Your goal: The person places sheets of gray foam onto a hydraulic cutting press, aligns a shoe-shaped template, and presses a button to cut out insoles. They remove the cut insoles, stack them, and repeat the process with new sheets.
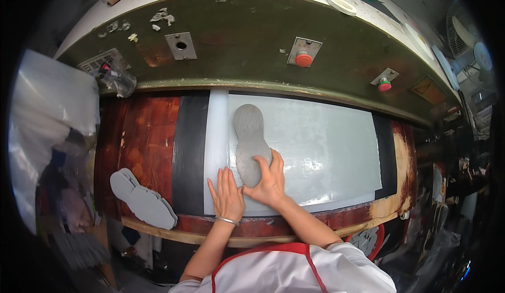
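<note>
A dark grey insole-shaped piece (249,130) lies lengthwise on a pale, shiny grey sheet (326,151). My right hand (269,182) is at its near end, fingers bent over the piece and its right edge, thumb tip by the lower left edge. Part of that end is hidden under the fingers. My left hand (228,197) rests flat to the left of the piece, fingers stretched out over the white strip (217,135) and the sheet's edge, holding nothing. It wears a bracelet (227,221) at the wrist.
Light grey insole pieces (143,198) are stacked on the red-brown board at left. Beyond the sheet stands a green machine beam (236,46) with a red button (303,59) and another knob (384,84). A red-rimmed bin (380,240) holds grey scraps. Plastic sheeting (52,98) hangs at left.
</note>
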`<state>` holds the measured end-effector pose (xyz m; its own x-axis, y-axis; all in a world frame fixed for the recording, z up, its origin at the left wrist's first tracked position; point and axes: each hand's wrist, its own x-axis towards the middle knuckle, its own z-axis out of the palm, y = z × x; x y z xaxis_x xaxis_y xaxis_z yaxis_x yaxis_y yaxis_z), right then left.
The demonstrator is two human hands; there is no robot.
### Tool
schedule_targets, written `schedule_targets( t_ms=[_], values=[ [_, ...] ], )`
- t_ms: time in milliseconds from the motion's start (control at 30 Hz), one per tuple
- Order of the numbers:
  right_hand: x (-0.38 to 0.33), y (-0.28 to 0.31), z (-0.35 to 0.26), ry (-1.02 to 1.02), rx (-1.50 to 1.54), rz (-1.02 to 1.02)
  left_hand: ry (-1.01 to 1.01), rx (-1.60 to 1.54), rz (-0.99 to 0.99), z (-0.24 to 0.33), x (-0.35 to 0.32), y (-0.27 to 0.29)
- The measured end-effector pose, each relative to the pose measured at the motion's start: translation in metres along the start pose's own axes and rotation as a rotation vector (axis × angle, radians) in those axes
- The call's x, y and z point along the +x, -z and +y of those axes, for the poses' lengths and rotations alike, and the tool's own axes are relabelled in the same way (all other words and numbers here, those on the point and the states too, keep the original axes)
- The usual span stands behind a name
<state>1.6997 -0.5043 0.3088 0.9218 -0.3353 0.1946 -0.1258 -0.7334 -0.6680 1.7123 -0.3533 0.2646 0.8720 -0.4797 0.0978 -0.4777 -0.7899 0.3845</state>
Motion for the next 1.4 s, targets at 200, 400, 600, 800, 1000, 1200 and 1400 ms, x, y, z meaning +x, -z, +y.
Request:
schedule_targets(
  t_ms=[200,400,600,800,1000,1200,1400],
  values=[
    [-0.001,-0.015,0.023,0.1,-0.054,0.013,-0.039,0.151,0.049,-0.009,0.003,-0.014],
    [0.009,0.019,0.064,0.056,0.188,0.1,-0.021,0.253,0.037,-0.026,0.033,-0.025],
    [0.051,0.119,0.161,-0.257,0.168,0.62,-0.27,0.202,0.434,-0.031,0.054,-0.002],
    [0.157,0.22,0.206,-0.219,-0.19,1.028,-0.258,0.166,0.369,-0.037,0.099,-0.019],
    [0.194,0.224,0.201,-0.298,-0.148,1.012,-0.265,0.177,0.274,-0.027,0.16,-0.047],
    [0.19,0.225,0.21,-0.274,-0.221,0.964,-0.333,0.132,0.303,-0.023,0.189,-0.037],
    [0.091,0.158,0.178,-0.404,0.157,0.478,-0.382,0.1,0.176,-0.037,0.191,-0.046]
  ],
)
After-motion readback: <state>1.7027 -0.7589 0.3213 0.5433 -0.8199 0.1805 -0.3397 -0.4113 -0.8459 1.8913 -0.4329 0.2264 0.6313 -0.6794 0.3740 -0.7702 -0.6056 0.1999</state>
